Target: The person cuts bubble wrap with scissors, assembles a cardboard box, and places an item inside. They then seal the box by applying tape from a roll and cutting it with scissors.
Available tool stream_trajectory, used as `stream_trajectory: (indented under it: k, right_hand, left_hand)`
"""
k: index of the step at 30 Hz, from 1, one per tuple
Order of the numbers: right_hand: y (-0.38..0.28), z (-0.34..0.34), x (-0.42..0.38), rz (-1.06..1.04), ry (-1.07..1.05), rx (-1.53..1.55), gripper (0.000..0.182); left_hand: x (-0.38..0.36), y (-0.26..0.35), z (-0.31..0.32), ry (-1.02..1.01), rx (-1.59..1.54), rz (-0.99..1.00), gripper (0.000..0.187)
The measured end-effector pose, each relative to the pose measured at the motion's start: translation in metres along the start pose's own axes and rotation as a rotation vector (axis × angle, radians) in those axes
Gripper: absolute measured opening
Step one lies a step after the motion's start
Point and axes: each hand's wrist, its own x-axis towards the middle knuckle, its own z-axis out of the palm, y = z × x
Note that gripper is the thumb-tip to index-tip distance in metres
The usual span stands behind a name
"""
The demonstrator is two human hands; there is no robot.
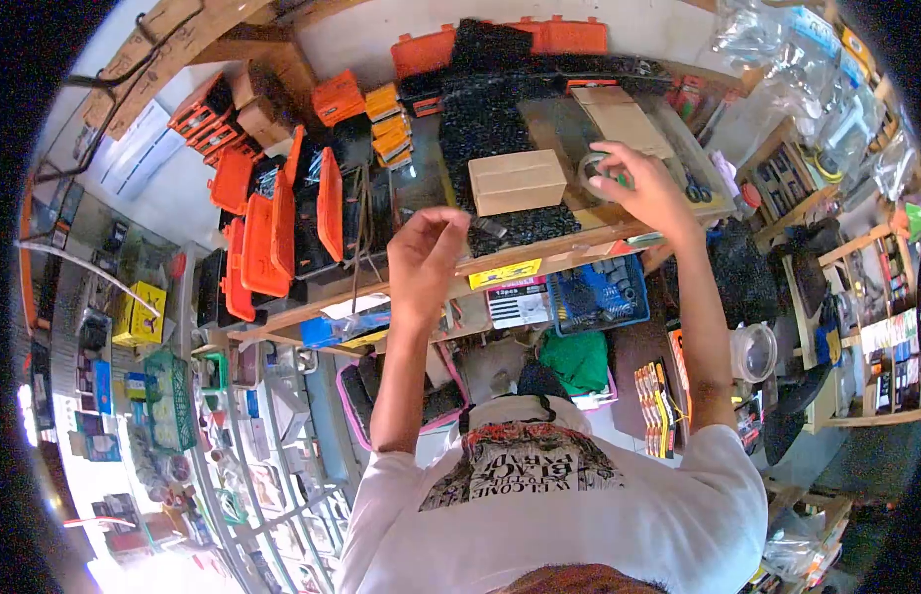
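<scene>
A closed brown cardboard box [518, 184] rests on black bubble wrap [485, 129] on the workbench. Just right of the box, my right hand [640, 188] has its fingers and thumb curled around a roll of clear tape [586, 176]. My left hand [426, 246] is raised near the bench's front edge, left of the box, thumb and fingertips pinched together; I cannot tell what is between them. A small dark object [491, 228] lies close to those fingertips, in front of the box.
Open orange-lidded cases [270, 243] crowd the bench's left side. Scissors [696, 188] and a flat cardboard piece [624, 121] lie to the right. Under the bench sits a blue basket [601, 295] of tools. Metal rails [244, 460] and stocked shelves line the left.
</scene>
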Motion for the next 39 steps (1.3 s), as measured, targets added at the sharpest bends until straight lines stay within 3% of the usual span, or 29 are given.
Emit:
stream_trajectory:
  k: [4, 9, 12, 18, 21, 27, 33, 39]
  right_hand:
    - [-0.034, 0.010, 0.003, -0.016, -0.001, 0.276, 0.039]
    - [-0.050, 0.020, 0.026, -0.145, -0.041, 0.272, 0.030]
    - [-0.047, 0.024, 0.046, -0.178, -0.132, 0.253, 0.028]
    - [-0.041, 0.038, 0.089, -0.305, -0.339, 0.295, 0.024]
    - [-0.036, 0.048, 0.107, -0.263, -0.459, 0.371, 0.027]
    - [-0.026, 0.078, 0.122, -0.086, -0.559, 0.700, 0.041]
    - [-0.027, 0.084, 0.120, 0.030, -0.580, 0.776, 0.039]
    - [-0.032, 0.076, 0.123, 0.117, -0.558, 0.625, 0.040]
  left_hand:
    - [0.024, -0.001, 0.006, -0.028, 0.011, 0.002, 0.016]
    - [0.053, -0.003, 0.009, -0.086, 0.097, 0.046, 0.014]
    - [0.071, -0.007, 0.007, -0.046, 0.240, 0.049, 0.018]
    - [0.095, -0.010, -0.003, -0.185, 0.235, 0.057, 0.030]
    - [0.102, -0.007, -0.001, -0.149, 0.282, -0.109, 0.033]
    - [0.105, -0.005, -0.001, -0.107, 0.216, -0.173, 0.033]
    - [0.102, -0.012, 0.004, -0.046, 0.151, -0.191, 0.033]
    - [0.111, -0.034, 0.005, -0.003, 0.331, -0.031, 0.034]
